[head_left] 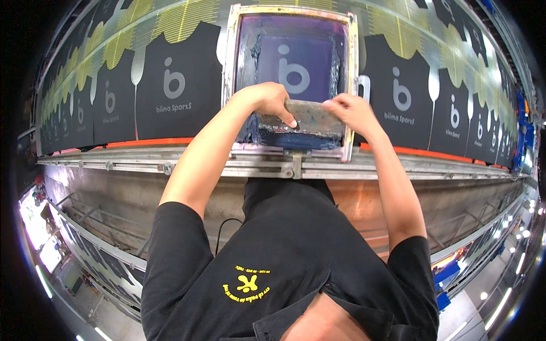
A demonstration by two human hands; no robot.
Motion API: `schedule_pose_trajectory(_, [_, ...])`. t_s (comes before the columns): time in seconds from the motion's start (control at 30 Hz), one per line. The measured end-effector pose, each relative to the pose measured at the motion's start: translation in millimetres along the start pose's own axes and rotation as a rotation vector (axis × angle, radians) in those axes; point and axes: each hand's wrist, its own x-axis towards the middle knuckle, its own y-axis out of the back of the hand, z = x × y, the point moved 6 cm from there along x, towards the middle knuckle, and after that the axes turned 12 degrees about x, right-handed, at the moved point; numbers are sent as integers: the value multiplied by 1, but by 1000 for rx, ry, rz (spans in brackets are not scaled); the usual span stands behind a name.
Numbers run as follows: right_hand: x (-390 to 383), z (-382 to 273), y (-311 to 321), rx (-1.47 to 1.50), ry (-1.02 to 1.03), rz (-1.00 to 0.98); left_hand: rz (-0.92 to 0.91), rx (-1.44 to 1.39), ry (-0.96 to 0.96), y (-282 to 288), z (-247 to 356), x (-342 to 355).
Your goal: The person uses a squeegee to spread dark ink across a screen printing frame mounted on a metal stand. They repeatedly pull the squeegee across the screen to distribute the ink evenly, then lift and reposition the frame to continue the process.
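My left hand (270, 101) grips the left part of a worn metal squeegee (311, 118), thumb over its near face. My right hand (350, 112) has its fingers curled on the squeegee's right end. The squeegee lies across the lower part of a screen printing frame (230, 51), whose translucent purple mesh (310, 42) shows a pale logo. Dark ink (296, 138) is pooled along the blade and smeared up the mesh's sides.
Black garment panels (193, 68) with pale logos line the long printing table on both sides of the frame. A metal rail (398, 170) runs along its near edge, below an orange strip (114, 145). Further racks show behind me at both lower sides.
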Motion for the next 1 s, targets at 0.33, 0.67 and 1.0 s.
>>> schedule_pose_trajectory(0.33, [28,92,85,355,-113,734,606,348,-114,183,-27,6])
schedule_pose_trajectory(0.67, [34,42,64,715,-236,599,655,252,-1,152,-60,20])
schedule_pose_trajectory(1.0, [31,25,68,670,-46,636,1025,263,-114,-113,14,-119])
